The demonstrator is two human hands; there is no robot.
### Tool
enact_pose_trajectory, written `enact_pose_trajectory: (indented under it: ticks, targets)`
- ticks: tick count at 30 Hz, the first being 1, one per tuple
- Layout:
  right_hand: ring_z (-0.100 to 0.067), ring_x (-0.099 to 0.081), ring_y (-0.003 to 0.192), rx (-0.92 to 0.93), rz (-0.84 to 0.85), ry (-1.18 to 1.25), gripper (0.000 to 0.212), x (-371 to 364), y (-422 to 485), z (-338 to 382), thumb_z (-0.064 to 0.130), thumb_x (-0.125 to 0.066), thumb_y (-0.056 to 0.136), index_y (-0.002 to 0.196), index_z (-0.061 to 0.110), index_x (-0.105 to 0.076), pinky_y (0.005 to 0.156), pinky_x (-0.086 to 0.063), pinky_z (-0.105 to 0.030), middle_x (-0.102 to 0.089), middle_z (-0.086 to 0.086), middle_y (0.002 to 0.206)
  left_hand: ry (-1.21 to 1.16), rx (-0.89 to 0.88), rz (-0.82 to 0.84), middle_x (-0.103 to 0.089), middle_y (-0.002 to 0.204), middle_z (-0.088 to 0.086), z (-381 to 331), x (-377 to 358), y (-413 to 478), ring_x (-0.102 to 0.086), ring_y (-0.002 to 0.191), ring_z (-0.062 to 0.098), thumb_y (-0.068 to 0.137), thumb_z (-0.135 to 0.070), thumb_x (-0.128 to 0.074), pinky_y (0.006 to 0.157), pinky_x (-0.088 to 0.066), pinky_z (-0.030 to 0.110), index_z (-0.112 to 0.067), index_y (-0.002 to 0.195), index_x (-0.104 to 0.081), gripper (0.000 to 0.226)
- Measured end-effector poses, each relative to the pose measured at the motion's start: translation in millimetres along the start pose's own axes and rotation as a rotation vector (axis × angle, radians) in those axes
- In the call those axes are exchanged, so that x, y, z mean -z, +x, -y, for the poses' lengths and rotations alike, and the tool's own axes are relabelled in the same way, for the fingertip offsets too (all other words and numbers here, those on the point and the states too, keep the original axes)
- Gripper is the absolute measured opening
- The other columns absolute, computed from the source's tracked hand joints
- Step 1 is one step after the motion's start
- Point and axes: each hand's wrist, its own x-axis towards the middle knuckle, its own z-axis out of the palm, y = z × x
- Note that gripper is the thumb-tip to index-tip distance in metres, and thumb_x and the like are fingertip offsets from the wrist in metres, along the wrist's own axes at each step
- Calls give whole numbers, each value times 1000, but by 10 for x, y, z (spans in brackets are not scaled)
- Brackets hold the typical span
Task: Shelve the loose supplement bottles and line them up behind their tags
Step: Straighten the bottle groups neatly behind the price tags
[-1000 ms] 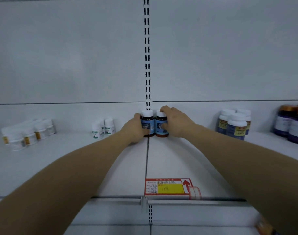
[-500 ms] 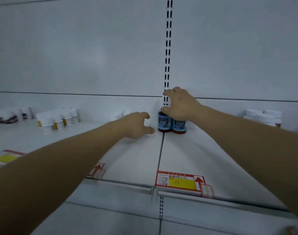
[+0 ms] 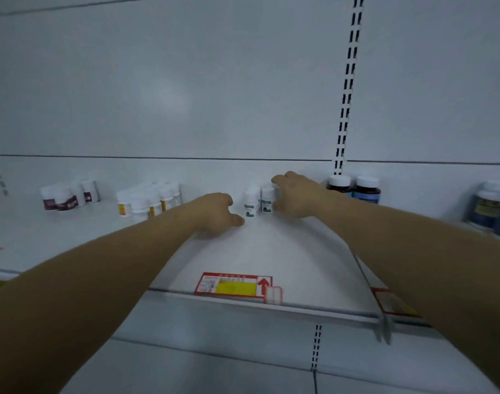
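Your right hand [image 3: 297,196] is cupped against the right side of the two small white plastic bottles with teal labels [image 3: 258,203], fingers arched over the right-hand cap. I cannot tell whether it actually clamps anything. Your left hand [image 3: 214,213] is loosely spread and holds nothing, its thumb just beside the left bottle's base. The pair stands upright, side by side, at the back of the white metal shelf [image 3: 285,251], roughly in line with the red-and-yellow paper price tag [image 3: 233,284] on the front rail. They look light, rigid and smooth-walled, so probably easy to topple. Take each low around the body, not by the cap, and slide rather than lift.
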Motion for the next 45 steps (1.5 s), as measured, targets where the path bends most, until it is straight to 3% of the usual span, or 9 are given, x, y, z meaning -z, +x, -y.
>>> enact_pose_trajectory:
  ticks: [4,7,14,25,35,38,41,45]
  targets:
    - [-29,-47,117,-71,-8,-1,55,-122,68,126,30,-56,92,141,16,-34,92,-40,-35,-41,-11,131,-190,-92,3,-38,148,8,48,-69,280,-40,132,24,87,-40,-62,105,-33,31,-12,146,-28,73]
    - [-30,-48,115,-104,-27,-5,52,-199,72,169,30,-55,93,138,16,-36,93,-40,-36,-43,-12,129,-270,-186,-8,-57,127,8,48,-162,423,-55,110,24,82,-34,-66,91,-43,31,-14,126,-51,50]
    - [-28,-52,107,-143,-74,-3,39,-211,134,160,25,-53,94,130,15,-42,91,-44,-38,-54,-11,122,-293,-256,-86,-63,110,11,2,-241,470,-55,90,22,87,-24,-62,75,-37,26,-11,109,-60,27]
    - [-28,-53,101,-116,-76,-19,33,-205,191,117,15,-53,92,123,14,-44,83,-44,-37,-54,-12,116,-291,-181,-161,-65,103,9,-16,-330,528,-57,88,24,85,-32,-64,70,-38,28,-10,102,-60,28]
    - [-29,-53,102,-148,-47,52,36,-221,161,110,19,-51,94,128,15,-39,83,-43,-36,-53,-14,119,-230,-140,-62,-65,99,11,-43,-289,459,-55,82,23,90,-42,-57,68,-38,27,-13,85,-58,30]
    - [-29,-52,110,-151,-57,76,45,-125,144,95,24,-52,94,136,17,-37,87,-42,-35,-48,-12,127,-194,-137,24,-62,112,8,-36,-211,416,-55,93,21,89,-47,-56,78,-42,28,-11,107,-61,41]
    - [-29,-47,120,-128,-127,98,49,28,150,99,30,-51,94,140,18,-37,95,-39,-34,-44,-11,136,-152,-117,72,-47,140,6,6,-93,327,-47,124,23,87,-56,-54,102,-37,32,-16,138,-45,65]
    - [-29,-42,127,-71,-174,148,52,188,189,234,38,-49,96,142,18,-37,101,-36,-34,-42,-12,139,-38,-143,63,-27,155,2,75,86,100,-28,140,21,89,-57,-49,111,-23,31,-19,148,-27,73]
